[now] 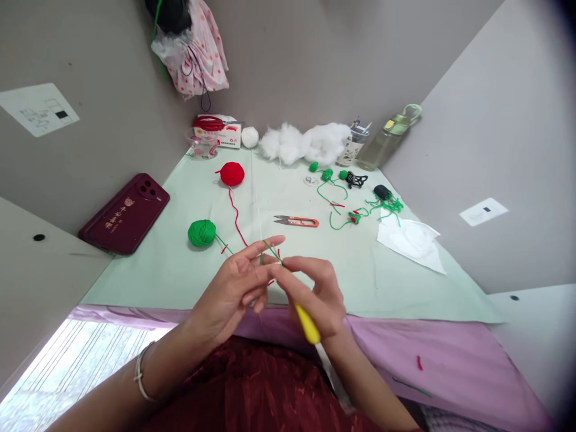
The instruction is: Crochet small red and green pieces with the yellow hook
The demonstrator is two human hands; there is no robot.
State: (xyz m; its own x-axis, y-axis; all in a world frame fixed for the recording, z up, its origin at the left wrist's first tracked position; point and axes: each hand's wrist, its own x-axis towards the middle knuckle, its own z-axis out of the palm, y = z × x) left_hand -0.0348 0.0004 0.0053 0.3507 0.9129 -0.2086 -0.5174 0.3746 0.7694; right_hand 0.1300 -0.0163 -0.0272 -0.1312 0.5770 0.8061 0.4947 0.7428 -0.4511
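My right hand (317, 294) is closed around a crochet hook (308, 324), whose yellow handle slants down toward my wrist. Its tip is lost among my fingertips. Green yarn (272, 250) runs over the raised index finger of my left hand (240, 279), which pinches the strand between thumb and fingers close to the hook. Bits of red yarn show beside the fingers. Further left on the table, a green yarn ball (201, 233) has its strand leading to my left hand. Behind it rests a red yarn ball (232, 174) with a loose tail trailing toward me.
Thread snips (297, 221) lie beyond my hands. Small green crocheted pieces (327, 174) and a white paper (409, 243) are at right. White stuffing (306, 144), a bottle (387, 141) and a pen cup (353, 147) line the back. A phone (126, 213) leans at left.
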